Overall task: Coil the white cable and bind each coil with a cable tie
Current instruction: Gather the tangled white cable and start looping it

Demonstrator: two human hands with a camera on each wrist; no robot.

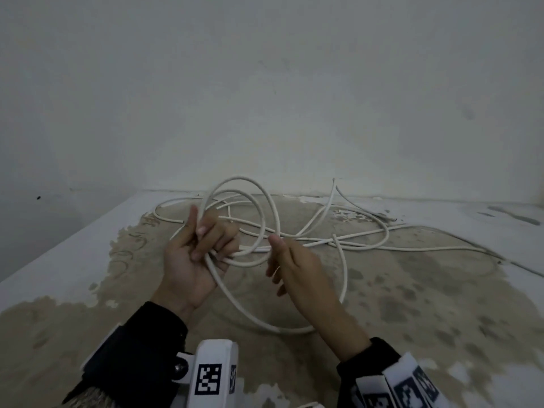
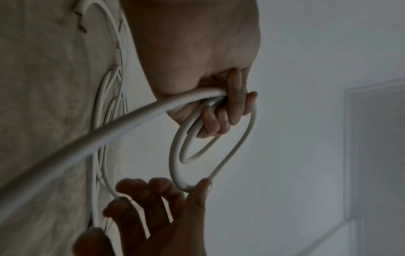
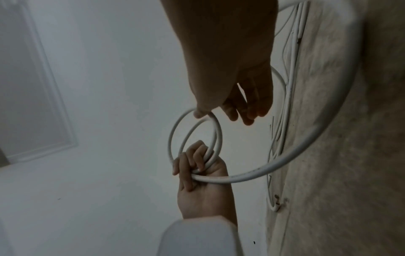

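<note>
Left hand (image 1: 191,257) grips two raised loops of white cable (image 1: 344,278), right hand (image 1: 294,266) loose-fingered, thumb touching the outer loop; slack trails right and away across the counter (image 1: 53,260), nearer the right hand.

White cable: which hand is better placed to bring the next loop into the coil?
Probably the right hand: it grips nothing, only its thumb touching the white cable. The left hand grips the loops.

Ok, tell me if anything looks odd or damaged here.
The floor is patchy where its white paint has peeled. The cable beyond the hands lies tangled, crossing itself, and one cut end looks frayed. No cable tie shows.
</note>
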